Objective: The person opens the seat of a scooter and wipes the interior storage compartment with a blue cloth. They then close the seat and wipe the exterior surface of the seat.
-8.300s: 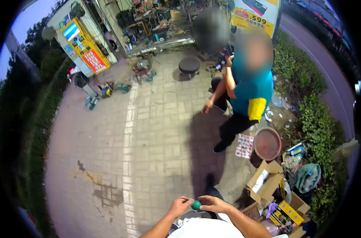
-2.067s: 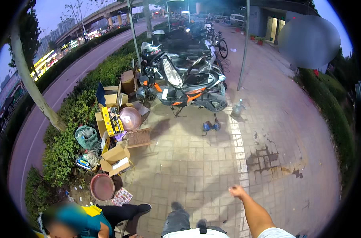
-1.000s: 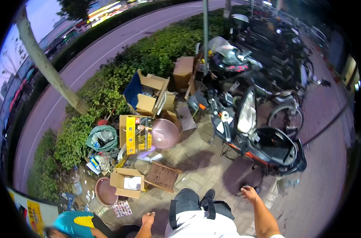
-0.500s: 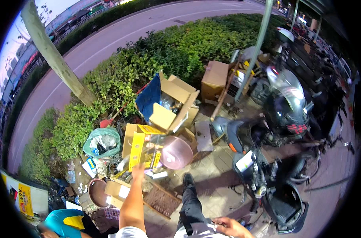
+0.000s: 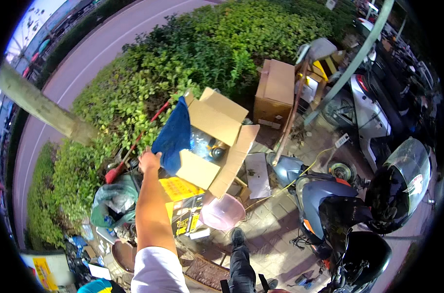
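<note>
My left hand [image 5: 149,160] reaches forward to the lower left corner of a dark blue cloth [image 5: 174,139], its fingers closed at the cloth's edge. The cloth drapes over the left flap of an open cardboard box [image 5: 218,115]. Inside that box lie clear plastic and a dark round item [image 5: 216,153]. Below my forearm side stands a yellow and black printed carton [image 5: 184,195], partly covered by the arm. Only a sliver of my right hand [image 5: 278,290] shows at the lower edge; its fingers are hidden.
A red-handled tool [image 5: 115,173] leans in the hedge beside a green bag [image 5: 115,202]. A pink basin [image 5: 223,212] sits right of the carton. Farther right stand a closed box [image 5: 274,90], a metal pole [image 5: 349,68] and a scooter [image 5: 324,205]. Another person's teal top [image 5: 101,286] shows at lower left.
My left hand has gone forward from the yellow carton to the blue cloth. My right hand has dropped almost out of sight. The whole view has shifted and tilted.
</note>
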The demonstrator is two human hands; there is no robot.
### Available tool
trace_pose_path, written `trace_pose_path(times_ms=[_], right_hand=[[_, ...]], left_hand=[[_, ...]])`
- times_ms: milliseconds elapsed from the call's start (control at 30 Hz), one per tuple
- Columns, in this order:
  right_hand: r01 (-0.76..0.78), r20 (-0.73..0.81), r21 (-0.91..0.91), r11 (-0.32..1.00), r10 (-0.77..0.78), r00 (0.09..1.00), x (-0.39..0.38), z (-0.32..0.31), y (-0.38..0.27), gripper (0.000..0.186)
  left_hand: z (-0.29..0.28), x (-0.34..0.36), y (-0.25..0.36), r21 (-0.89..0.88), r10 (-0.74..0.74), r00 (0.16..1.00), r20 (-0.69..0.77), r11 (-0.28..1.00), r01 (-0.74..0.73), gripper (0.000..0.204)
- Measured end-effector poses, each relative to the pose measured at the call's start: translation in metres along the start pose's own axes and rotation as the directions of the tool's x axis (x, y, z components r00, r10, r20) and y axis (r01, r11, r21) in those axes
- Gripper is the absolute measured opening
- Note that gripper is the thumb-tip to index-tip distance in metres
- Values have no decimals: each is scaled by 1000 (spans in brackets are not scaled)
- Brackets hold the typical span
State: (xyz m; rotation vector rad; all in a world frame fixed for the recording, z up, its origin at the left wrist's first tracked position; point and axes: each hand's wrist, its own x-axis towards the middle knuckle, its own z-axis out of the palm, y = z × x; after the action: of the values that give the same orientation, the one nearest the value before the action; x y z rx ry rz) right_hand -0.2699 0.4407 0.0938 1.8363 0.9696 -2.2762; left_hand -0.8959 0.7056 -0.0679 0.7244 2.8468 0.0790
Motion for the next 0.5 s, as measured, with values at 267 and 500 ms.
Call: trace_pose_path(times_ms=[267, 500], right_hand=[[162, -65, -534, 830, -231, 971, 0, -6, -29, 27], [252, 64, -552, 795, -261, 963, -10, -9, -38, 28]], left_hand=[[-32, 15, 5, -307, 131, 923, -361, 918, -251, 25], [-220, -62, 56, -396, 217, 714, -666, 708, -585, 25]])
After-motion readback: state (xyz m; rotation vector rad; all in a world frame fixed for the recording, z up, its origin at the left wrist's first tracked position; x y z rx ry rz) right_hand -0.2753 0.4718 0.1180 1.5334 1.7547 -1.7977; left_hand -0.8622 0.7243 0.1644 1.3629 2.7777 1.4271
